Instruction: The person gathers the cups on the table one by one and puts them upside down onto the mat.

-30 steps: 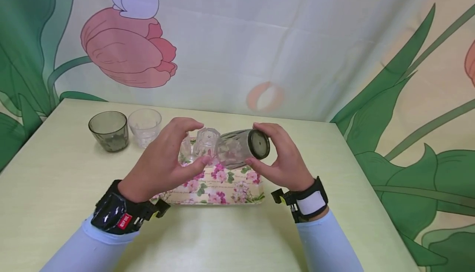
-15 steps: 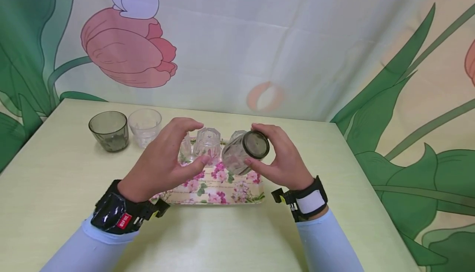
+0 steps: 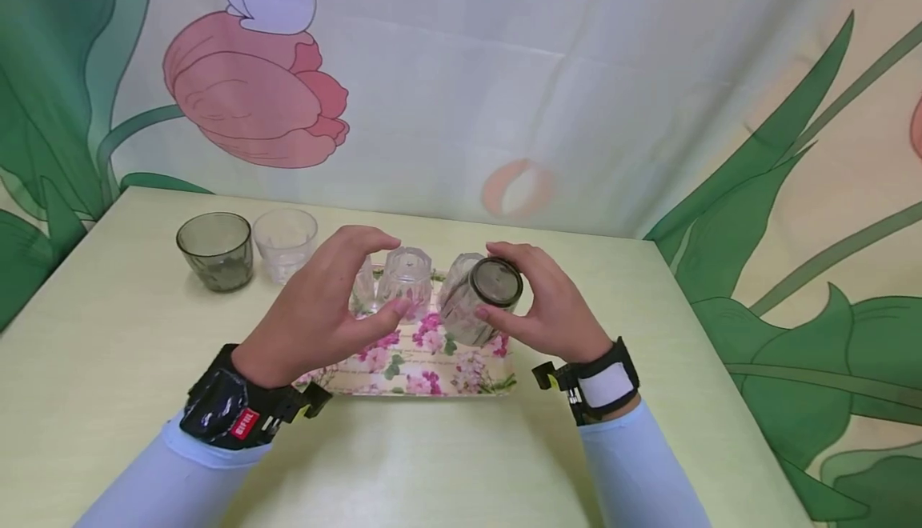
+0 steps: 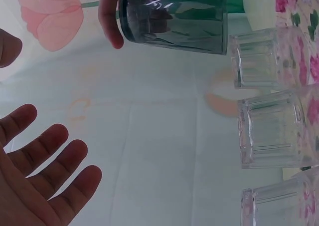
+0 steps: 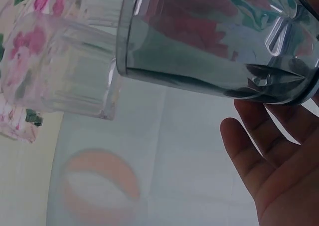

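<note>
My right hand (image 3: 558,312) grips a smoky grey glass tumbler (image 3: 461,312) near its base, between thumb and fingers. The tumbler is tilted mouth-down over a flower-patterned tray (image 3: 403,364), its round base facing up toward the head camera. My left hand (image 3: 317,308) is held over the tray's left part, fingers spread and holding nothing, as the left wrist view also shows. Upside down on the tray stand clear faceted glasses: one in the middle (image 3: 406,280), one partly hidden by my left hand, and another clear glass (image 5: 75,66) partly behind the tumbler in the head view.
At the back left of the pale table (image 3: 446,464), a wide smoky glass (image 3: 216,252) and a clear glass (image 3: 285,242) stand upright, mouths up. A printed curtain (image 3: 432,112) hangs behind the table's back edge.
My right hand has turned the smoky tumbler from nearly sideways to more mouth-down, its mouth swinging right and toward me. A clear glass behind it now shows. My left hand has barely moved.
</note>
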